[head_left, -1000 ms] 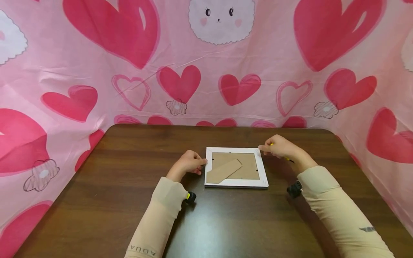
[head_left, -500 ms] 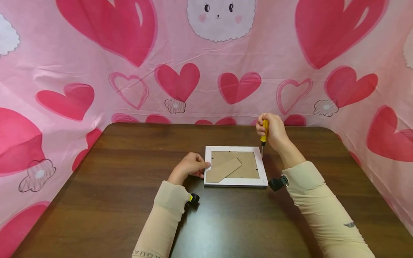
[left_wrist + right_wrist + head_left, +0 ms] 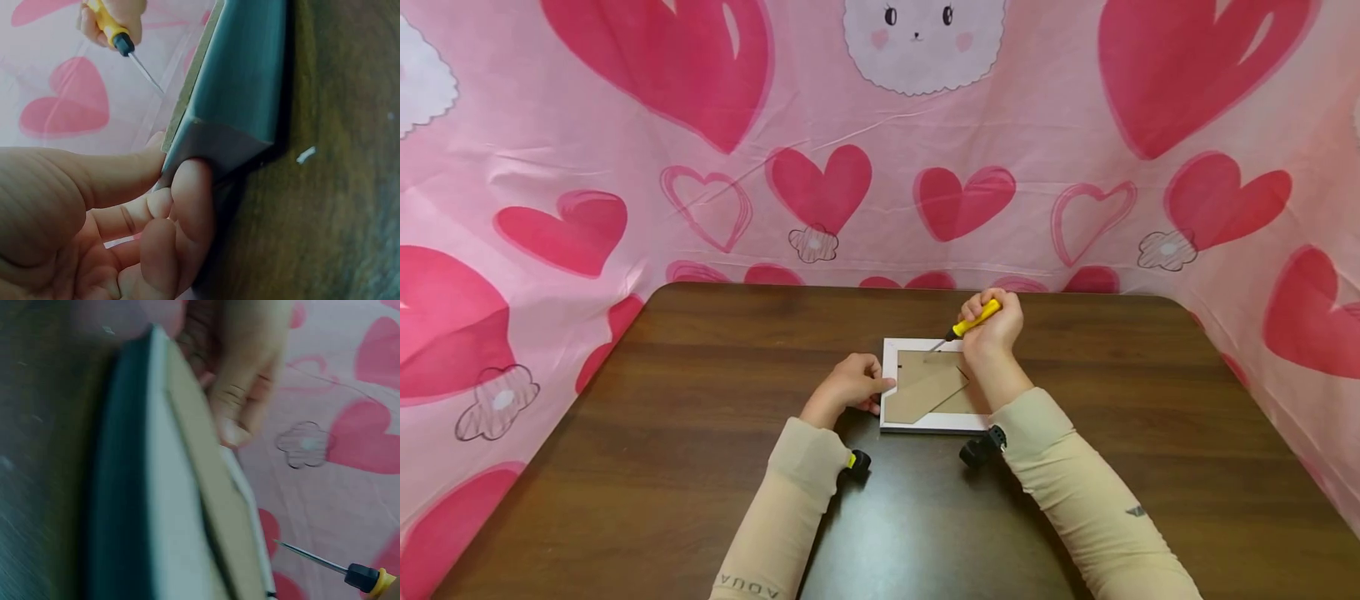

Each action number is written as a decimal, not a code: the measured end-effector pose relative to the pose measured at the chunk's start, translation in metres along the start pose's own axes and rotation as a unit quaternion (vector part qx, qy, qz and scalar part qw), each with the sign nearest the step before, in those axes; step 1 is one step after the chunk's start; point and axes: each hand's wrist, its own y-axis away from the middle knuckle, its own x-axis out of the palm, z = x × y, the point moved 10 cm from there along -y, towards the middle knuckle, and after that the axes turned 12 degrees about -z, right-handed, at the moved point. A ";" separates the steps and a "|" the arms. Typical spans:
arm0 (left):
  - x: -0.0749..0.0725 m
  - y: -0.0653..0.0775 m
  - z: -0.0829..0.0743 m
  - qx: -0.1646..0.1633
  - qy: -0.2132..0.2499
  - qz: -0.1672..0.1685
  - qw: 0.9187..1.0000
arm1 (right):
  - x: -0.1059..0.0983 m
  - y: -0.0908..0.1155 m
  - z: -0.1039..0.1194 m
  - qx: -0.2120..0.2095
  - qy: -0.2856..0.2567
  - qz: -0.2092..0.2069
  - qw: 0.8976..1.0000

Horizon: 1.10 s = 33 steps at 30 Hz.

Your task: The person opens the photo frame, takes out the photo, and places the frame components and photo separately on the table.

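Note:
A picture frame [image 3: 940, 419] with a white border lies back side up on the table, its brown backing board [image 3: 917, 367] and slanted cardboard stand [image 3: 928, 395] showing. My left hand [image 3: 850, 385] pinches its left edge; in the left wrist view the thumb [image 3: 119, 178] lies along the top edge and the fingertips press the side. My right hand [image 3: 1002, 333] grips a screwdriver [image 3: 977, 318] by its yellow handle, over the frame's right part. The metal shaft [image 3: 309, 557] slants down to the left, its tip overlapping the backing near the far border. My right wrist and forearm hide the frame's right side.
The dark wooden table [image 3: 662, 433] stretches around the frame. A pink cloth [image 3: 895, 125] with hearts hangs behind and along both sides. Black wrist cameras sit at both cuffs. A small white scrap [image 3: 305, 155] lies on the wood near the frame.
My right hand lifted the screwdriver upright at the frame's right edge, then moved left over the frame with the tool tilted. My left hand stays at the left edge, its thumb further onto the border.

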 end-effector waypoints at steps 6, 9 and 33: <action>0.007 0.002 0.002 0.009 -0.005 0.009 1.000 | -0.017 0.007 -0.015 -0.012 -0.049 -0.037 0.998; 0.010 0.003 0.002 0.015 -0.008 0.016 1.000 | -0.023 0.011 -0.019 -0.019 -0.061 -0.052 0.997; 0.009 0.002 -0.009 0.036 -0.042 0.023 0.998 | -0.032 0.009 -0.035 0.039 -0.118 -0.080 0.989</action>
